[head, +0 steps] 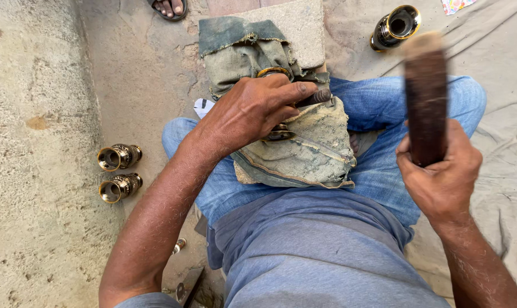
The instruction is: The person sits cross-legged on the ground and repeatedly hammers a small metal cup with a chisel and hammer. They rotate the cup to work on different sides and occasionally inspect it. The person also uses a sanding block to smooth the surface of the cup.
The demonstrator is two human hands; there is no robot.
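**Brass piece pinned on the lap, mallet raised**

While we sit cross-legged on the ground, our left hand (pixel 252 108) presses down over a brass vessel (pixel 276 132) lying on a folded, dusty cloth (pixel 304 154) across our lap; the fingers are curled over it and pinch a thin dark tool (pixel 315 97) at its tip. Only the rims of the vessel show beneath the palm. Our right hand (pixel 441 171) is closed tight round a dark wooden mallet (pixel 425 97), held upright and blurred. Two similar brass pieces (pixel 119 171) lie side by side on the concrete to our left, well apart from the lap. Another brass piece (pixel 395 25) lies on the grey sheet ahead. A sandalled foot (pixel 168 8) shows at the top edge.
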